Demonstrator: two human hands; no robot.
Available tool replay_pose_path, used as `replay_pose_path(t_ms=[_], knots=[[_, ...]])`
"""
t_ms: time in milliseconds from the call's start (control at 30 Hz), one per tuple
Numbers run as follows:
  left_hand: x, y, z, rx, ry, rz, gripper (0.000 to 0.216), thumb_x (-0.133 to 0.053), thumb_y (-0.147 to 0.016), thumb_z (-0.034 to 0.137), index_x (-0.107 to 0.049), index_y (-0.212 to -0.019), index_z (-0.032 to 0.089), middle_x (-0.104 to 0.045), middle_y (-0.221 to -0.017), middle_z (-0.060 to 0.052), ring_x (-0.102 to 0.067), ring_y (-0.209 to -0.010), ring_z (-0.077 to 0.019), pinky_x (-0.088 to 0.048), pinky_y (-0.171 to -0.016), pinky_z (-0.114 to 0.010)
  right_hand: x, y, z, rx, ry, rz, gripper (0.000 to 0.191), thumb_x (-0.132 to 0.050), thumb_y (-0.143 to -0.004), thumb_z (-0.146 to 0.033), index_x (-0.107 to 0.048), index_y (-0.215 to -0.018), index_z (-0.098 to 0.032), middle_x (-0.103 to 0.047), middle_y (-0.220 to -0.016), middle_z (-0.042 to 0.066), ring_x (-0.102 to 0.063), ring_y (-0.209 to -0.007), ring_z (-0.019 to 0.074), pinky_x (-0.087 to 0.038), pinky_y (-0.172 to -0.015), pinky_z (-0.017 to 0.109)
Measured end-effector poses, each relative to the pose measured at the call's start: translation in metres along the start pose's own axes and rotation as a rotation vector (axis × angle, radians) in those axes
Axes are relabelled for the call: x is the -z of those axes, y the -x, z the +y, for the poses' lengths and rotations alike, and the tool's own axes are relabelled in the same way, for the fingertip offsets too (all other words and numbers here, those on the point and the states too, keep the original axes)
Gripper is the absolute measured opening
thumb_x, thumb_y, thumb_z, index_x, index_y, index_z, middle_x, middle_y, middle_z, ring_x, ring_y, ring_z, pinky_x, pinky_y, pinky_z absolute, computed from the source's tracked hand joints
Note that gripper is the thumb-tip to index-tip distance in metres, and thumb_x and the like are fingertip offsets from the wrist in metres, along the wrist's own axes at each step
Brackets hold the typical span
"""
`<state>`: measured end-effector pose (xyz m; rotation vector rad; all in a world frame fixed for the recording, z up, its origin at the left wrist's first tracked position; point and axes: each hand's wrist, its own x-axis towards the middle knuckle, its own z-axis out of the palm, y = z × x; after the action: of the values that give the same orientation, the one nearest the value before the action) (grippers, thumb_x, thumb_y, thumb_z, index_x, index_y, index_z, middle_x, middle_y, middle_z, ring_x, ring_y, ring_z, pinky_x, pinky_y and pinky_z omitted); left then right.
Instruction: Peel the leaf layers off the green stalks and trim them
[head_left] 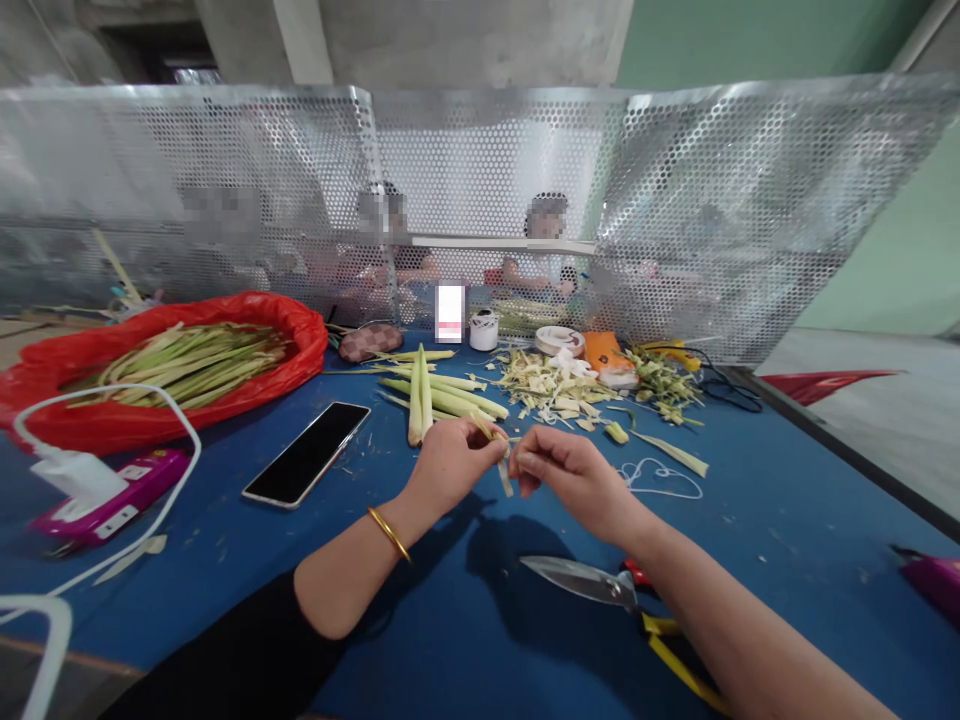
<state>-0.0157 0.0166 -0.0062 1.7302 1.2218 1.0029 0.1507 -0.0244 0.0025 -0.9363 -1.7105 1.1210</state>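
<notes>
My left hand (457, 455), with a gold bangle at its wrist, pinches a pale yellow-green plant strip (505, 475) whose loose end hangs down. Close beside it, my right hand (564, 468) is closed with thumb and fingers pressed together; what lies between them is hidden. Just behind my left hand lie several pale green leaf stalks (450, 398). A white string (664, 480) lies in loops right of my right hand. Below the hands are scissors (592, 582) with red and yellow handles, partly covered by my right forearm.
On the blue table (300, 590) are a phone (307, 455), a purple power strip (124, 500) with a white charger, and a red bag (304, 375) of plant strips. Trimmings (551, 385), a tape roll (559, 341) and a perforated metal screen (480, 150) are behind; people sit beyond.
</notes>
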Motion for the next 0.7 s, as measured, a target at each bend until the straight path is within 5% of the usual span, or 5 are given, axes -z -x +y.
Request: replay_pose_path(t_ms=[167,433,700], knots=[[0.000,0.003,0.000,-0.123,-0.137,-0.067,0.015,-0.065,-0.071,0.031,-0.068,-0.069,0.016,-0.067,-0.063,-0.001,-0.060,-0.060,-0.0147,-0.042,-0.054,-0.022,0.001,-0.002,-0.002,0.155,0.000,0.110,0.020,-0.057,-0.086,-0.030,-0.058,-0.068,-0.020,-0.059,-0.080,0.003,-0.056,-0.080,0.0159,-0.044,-0.074,0.030],[0.000,0.014,0.012,-0.259,-0.135,-0.312,0.008,-0.066,-0.071,0.023,-0.069,-0.065,0.018,-0.069,-0.063,0.001,-0.061,-0.060,-0.0139,-0.044,-0.059,-0.022,0.007,-0.005,0.008,-0.054,-0.260,0.169,0.019,-0.065,-0.077,-0.032,-0.058,-0.065,-0.019,-0.058,-0.071,0.000,-0.053,-0.070,0.0137,-0.043,-0.070,0.028],[0.003,0.011,0.017,-0.276,-0.019,-0.188,0.009,-0.068,-0.074,0.022,-0.072,-0.081,0.018,-0.074,-0.079,-0.002,-0.067,-0.072,-0.0147,-0.051,-0.069,-0.023,0.008,-0.008,0.017,-0.283,-0.582,0.249,0.026,-0.079,-0.064,-0.035,-0.060,-0.064,-0.017,-0.065,-0.069,0.001,-0.058,-0.065,0.0122,-0.044,-0.066,0.026]])
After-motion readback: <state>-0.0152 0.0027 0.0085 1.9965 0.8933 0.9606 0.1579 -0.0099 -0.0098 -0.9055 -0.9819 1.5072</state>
